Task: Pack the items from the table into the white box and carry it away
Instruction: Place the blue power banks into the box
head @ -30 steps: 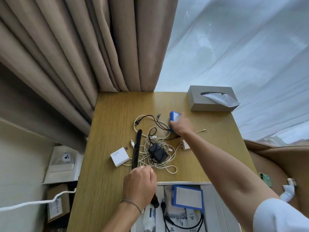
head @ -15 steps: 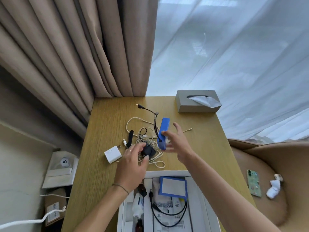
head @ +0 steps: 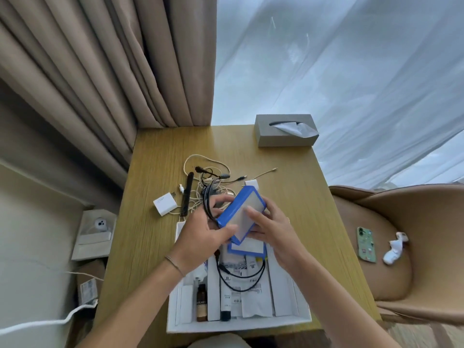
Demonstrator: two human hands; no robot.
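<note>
Partway through the packing: the white box (head: 173,325) at 6 o'clock on the table (head: 150,234) already holds bottles, a black cord and 1 blue-edged pack. Both hands, the left hand (head: 200,237) and right hand (head: 273,227), close their fingers round a 2nd blue-edged pack (head: 241,216), flat, pale-faced, tilted just above the box's far end. At 11 o'clock the cable tangle (head: 208,182), white charger (head: 164,202) and black comb (head: 187,194) wait unpacked; carrying isn't started

The white charger (head: 163,202) on the table (head: 155,247) has small grey writing on top. It looks like a number and a W, but it is too blurry to be sure. The papers in the white box (head: 238,325) have print too small to read.
</note>
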